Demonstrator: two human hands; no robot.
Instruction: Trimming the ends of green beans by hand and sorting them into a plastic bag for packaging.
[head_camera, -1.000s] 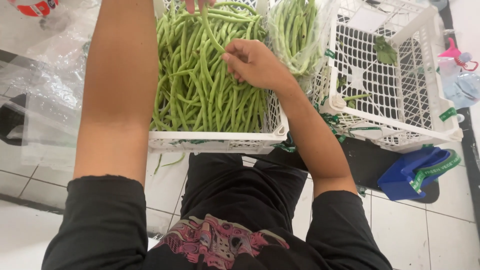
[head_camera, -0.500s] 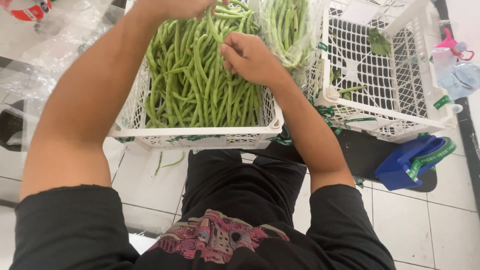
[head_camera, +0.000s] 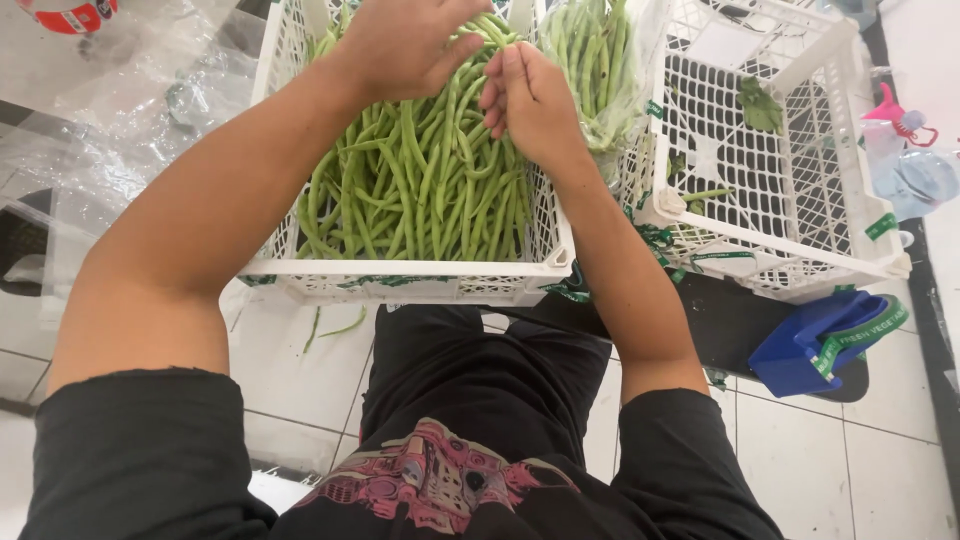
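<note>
Clear plastic sheet (head_camera: 110, 130) far left on floor. Left hand (head_camera: 405, 45) fingers clamped on long green beans (head_camera: 420, 185) heaped in white crate (head_camera: 400, 280); right hand (head_camera: 530, 100) just beside, fingers curled together on same beans (grip partly hidden). Emptier white crate (head_camera: 790, 250) right, blue bag (head_camera: 815, 340) beyond.

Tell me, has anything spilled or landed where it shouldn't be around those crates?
Yes. A couple of stray beans lie on the tiled floor just below the full bean crate. The other white crate holds only a loose leaf and scraps.
</note>
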